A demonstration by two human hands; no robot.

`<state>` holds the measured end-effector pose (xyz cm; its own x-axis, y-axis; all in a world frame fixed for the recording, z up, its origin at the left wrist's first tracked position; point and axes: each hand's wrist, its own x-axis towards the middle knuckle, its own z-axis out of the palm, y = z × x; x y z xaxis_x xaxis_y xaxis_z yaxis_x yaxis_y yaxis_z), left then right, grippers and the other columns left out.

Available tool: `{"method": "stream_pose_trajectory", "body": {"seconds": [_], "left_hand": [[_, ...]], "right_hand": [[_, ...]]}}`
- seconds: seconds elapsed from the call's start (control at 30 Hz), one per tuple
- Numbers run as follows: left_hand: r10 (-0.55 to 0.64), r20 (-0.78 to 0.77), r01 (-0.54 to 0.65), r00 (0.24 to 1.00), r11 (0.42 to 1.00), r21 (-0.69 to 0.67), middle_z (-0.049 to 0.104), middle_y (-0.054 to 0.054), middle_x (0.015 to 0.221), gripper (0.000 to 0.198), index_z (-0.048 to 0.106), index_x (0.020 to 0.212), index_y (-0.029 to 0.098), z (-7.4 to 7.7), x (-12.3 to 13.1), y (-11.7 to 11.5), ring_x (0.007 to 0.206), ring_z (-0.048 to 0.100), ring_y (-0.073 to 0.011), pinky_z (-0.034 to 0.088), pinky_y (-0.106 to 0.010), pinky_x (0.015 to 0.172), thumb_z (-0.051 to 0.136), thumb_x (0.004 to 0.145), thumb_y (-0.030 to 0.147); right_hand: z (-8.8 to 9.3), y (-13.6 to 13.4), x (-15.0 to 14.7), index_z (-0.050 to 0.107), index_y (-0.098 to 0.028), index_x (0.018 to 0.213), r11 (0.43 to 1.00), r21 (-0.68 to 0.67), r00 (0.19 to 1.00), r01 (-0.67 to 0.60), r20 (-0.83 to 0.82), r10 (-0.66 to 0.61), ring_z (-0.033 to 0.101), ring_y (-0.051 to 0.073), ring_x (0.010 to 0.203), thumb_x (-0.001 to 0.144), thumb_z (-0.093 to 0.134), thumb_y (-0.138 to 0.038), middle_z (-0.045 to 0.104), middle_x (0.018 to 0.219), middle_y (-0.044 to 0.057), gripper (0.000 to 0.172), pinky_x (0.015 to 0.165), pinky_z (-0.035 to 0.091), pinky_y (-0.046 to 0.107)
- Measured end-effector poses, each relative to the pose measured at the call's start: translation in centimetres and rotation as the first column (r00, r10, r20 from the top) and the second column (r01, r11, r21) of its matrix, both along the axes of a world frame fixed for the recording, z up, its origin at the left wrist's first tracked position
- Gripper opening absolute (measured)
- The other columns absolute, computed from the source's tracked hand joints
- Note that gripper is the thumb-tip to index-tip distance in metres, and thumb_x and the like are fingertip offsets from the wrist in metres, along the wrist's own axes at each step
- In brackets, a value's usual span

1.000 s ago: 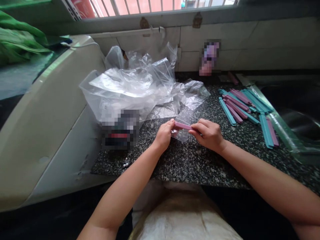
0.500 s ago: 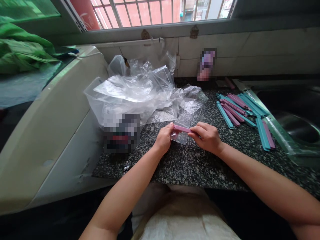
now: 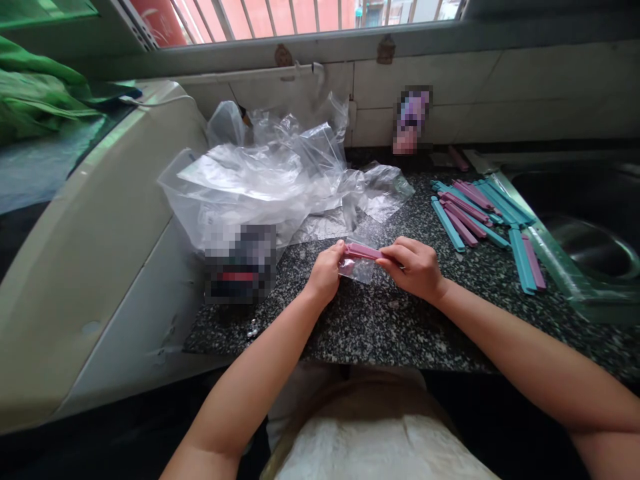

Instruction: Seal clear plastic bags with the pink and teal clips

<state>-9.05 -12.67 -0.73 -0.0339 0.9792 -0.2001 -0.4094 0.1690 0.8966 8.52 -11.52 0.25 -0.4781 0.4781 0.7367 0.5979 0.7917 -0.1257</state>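
A pink bag sealing clip (image 3: 364, 251) spans the gap between my hands, above the dark speckled counter. Its left end is pinched by my left hand (image 3: 327, 270), thumb on top. Closed fingers of my right hand (image 3: 414, 268) grip the other end. A thin split shows along the clip, so its two strips look slightly apart. Across it lies a small clear plastic bag (image 3: 361, 272), part above and part below. Something pinkish shows in or behind the bag near my left fingers; I cannot tell what.
Crumpled clear plastic bags (image 3: 250, 177) are heaped at the back left. Several teal and pink clips (image 3: 465, 217) lie to the right, beside a metal sink (image 3: 590, 250). Small shiny bits (image 3: 253, 328) sit near my left forearm. A cream-coloured appliance (image 3: 115, 220) borders the left.
The pink clip's strips look a little further apart now. Both hands keep their hold at its ends. The view has shifted slightly.
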Motion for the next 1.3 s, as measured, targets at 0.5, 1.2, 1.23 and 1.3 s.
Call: {"method": "stream_pose_trajectory", "body": {"seconds": [0.5,1.2,1.23,1.3], "left_hand": [[0.035,-0.081,-0.027,0.996,0.994,0.109,0.043,0.004,0.054,0.033,0.052,0.058,0.015,-1.0,-0.7,0.2,0.050,0.033,-0.0071,0.028,-0.022,0.050,0.059,0.073,0.043],[0.144,-0.274,-0.097,0.951,0.979,0.178,0.041,0.004,0.046,0.044,0.050,0.055,0.016,0.4,-0.8,-0.3,0.042,0.035,-0.0070,0.026,-0.022,0.042,0.052,0.074,0.055],[0.152,-0.265,-0.108,0.952,0.979,0.175,0.041,0.004,0.046,0.044,0.050,0.056,0.016,0.3,-0.8,-0.3,0.042,0.035,-0.0069,0.026,-0.021,0.042,0.052,0.074,0.055],[0.165,-0.250,-0.123,0.954,0.977,0.174,0.042,0.004,0.046,0.043,0.052,0.057,0.016,0.2,-0.8,-0.2,0.041,0.035,-0.0069,0.027,-0.021,0.041,0.053,0.074,0.055]], "right_hand": [[1.0,0.0,0.1,0.057,-0.017,0.078,0.982,-0.176,0.975,-0.072,-0.219,0.032,0.042,0.008,0.051,0.082,0.056,-0.025,0.046,0.061,-0.002,0.009,0.047,0.036,0.021],[1.6,-0.3,1.3,0.055,-0.019,0.079,0.970,-0.227,0.925,-0.083,-0.381,-0.010,0.054,0.011,0.058,0.080,0.056,-0.020,0.057,0.065,0.000,0.002,0.055,0.046,0.023],[1.6,-0.3,1.4,0.055,-0.019,0.078,0.971,-0.225,0.922,-0.081,-0.388,-0.013,0.055,0.011,0.059,0.080,0.057,-0.019,0.058,0.066,0.000,0.002,0.055,0.046,0.023],[1.6,-0.4,1.5,0.055,-0.020,0.078,0.972,-0.224,0.918,-0.075,-0.395,-0.020,0.056,0.010,0.059,0.080,0.057,-0.019,0.060,0.070,0.000,0.003,0.056,0.047,0.022]]}}
